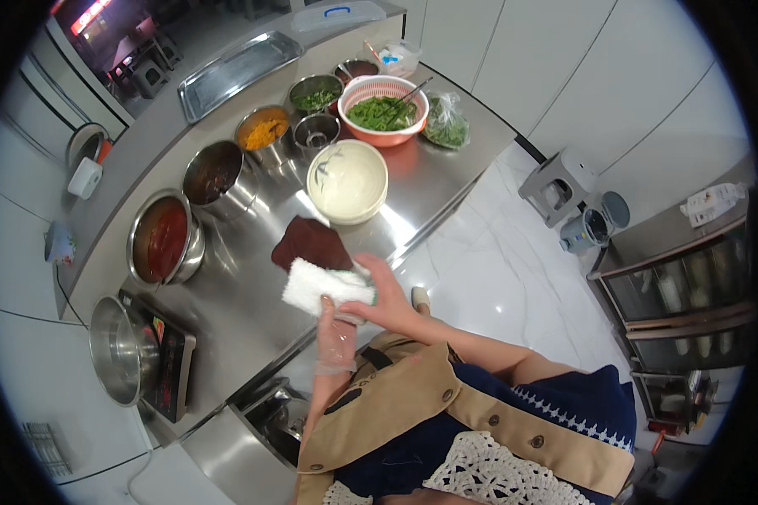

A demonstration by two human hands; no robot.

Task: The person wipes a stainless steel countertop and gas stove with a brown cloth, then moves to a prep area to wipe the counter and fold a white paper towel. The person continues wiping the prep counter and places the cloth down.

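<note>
My left hand, in a clear plastic glove, grips a folded white towel from below, its thumb on top. My right hand, which shows no glove, holds the towel's right side. Just beyond the towel is a dark maroon cloth over the steel counter; whether my fingers also touch it cannot be told. Past the cloth stands a stack of cream bowls.
Steel pots of red sauce, dark sauce and orange food line the counter's back. A red-and-white colander holds leafy greens. A steel pot sits on an induction cooker. A grey stool stands right.
</note>
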